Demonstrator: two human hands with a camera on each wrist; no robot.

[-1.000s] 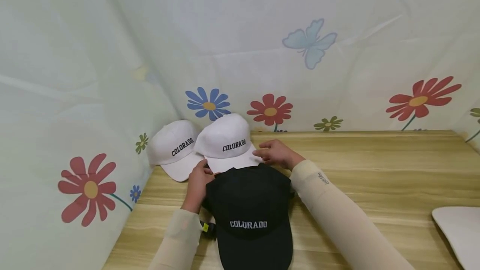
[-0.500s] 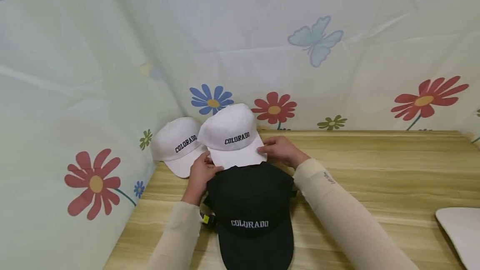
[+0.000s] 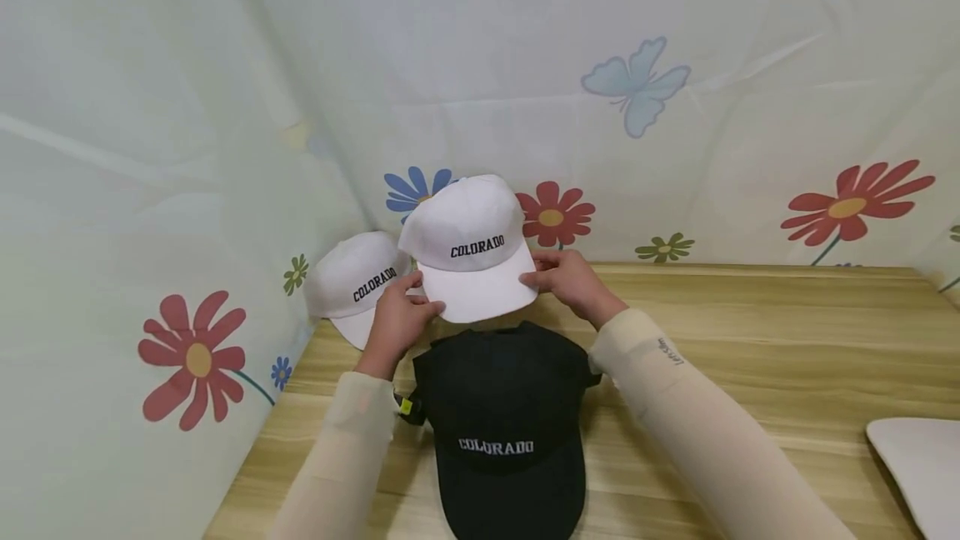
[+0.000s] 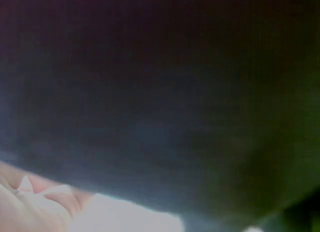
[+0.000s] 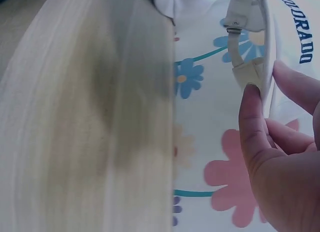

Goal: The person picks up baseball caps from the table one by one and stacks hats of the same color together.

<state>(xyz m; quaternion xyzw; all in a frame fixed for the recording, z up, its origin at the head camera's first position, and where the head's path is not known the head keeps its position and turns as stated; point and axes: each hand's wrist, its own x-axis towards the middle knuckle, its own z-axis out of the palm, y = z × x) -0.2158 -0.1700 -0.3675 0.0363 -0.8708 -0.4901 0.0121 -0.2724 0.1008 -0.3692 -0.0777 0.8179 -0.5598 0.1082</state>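
While your left hand (image 3: 399,313) pinches one side of the brim of the held white cap (image 3: 474,227), your right hand (image 3: 573,282) pinches the other. Landmark: black cap (image 3: 506,398), brim toward you on the wooden table (image 3: 750,332). Held white cap: off the table, just beyond the black cap, lettering facing you. Second white cap (image 3: 345,280): beyond and left of the black cap.

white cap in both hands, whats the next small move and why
Probably ease the held white cap down beside the other white cap: the left hand and right hand pinch its brim, and the right wrist view seems to show it off the wooden table.
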